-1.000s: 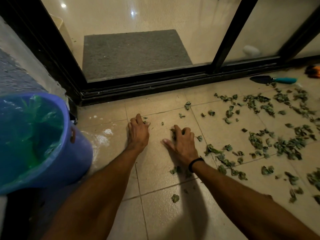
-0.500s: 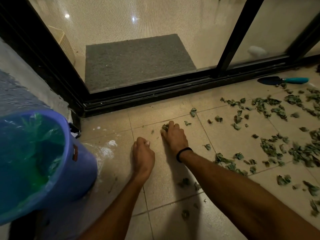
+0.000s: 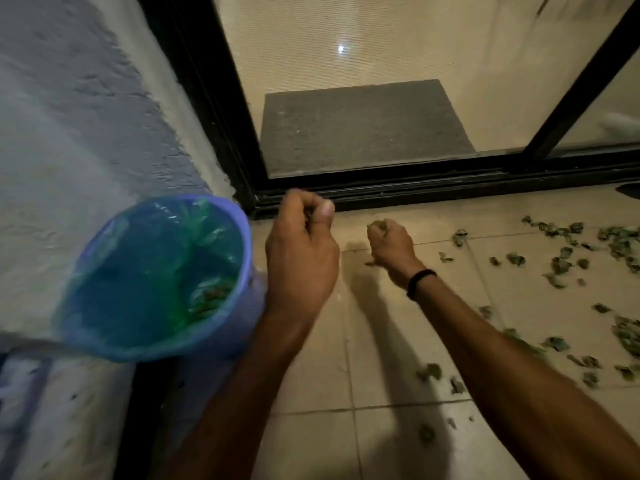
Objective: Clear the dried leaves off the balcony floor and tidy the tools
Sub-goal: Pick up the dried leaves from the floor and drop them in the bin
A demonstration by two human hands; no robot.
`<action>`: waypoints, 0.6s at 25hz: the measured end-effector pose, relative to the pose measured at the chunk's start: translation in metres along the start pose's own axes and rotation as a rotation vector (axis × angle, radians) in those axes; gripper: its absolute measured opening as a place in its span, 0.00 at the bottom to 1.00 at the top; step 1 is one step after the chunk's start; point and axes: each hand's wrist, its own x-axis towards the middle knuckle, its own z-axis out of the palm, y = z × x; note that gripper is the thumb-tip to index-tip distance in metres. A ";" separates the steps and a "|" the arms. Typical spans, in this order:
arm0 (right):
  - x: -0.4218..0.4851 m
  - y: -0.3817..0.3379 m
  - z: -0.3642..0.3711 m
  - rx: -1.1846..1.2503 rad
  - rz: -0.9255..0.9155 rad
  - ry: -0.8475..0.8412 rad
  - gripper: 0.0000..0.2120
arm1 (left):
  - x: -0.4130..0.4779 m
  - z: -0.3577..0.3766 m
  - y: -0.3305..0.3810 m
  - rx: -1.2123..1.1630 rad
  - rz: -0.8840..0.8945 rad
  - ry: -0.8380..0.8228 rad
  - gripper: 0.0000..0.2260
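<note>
Both lifted off the floor (image 3: 512, 299) now: left hand (image 3: 301, 251) and right hand (image 3: 391, 247) clenching dried leaves (image 3: 378, 224), bucket (image 3: 104, 341) just left of the fingers.

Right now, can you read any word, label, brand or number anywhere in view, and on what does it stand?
None can be read.
No lettering shows on the blue bucket, its green liner bag, the black wristband, the door track or the grey mat.
The picture is motion-blurred, so any fine print would be illegible.
</note>
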 end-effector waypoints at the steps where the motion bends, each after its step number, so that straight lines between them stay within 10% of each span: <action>1: -0.014 -0.031 0.009 0.120 -0.031 -0.089 0.08 | 0.009 -0.028 0.009 0.049 0.021 0.047 0.06; 8: -0.106 -0.187 0.078 -0.024 -0.387 -0.628 0.11 | 0.046 -0.183 -0.024 0.563 -0.276 -0.003 0.08; 12: -0.128 -0.200 0.126 -0.485 -0.447 -0.696 0.18 | 0.027 -0.198 -0.048 0.451 -0.431 -0.159 0.06; 15: -0.135 -0.201 0.136 -0.505 -0.406 -0.754 0.16 | 0.019 -0.207 -0.053 0.324 -0.366 -0.112 0.24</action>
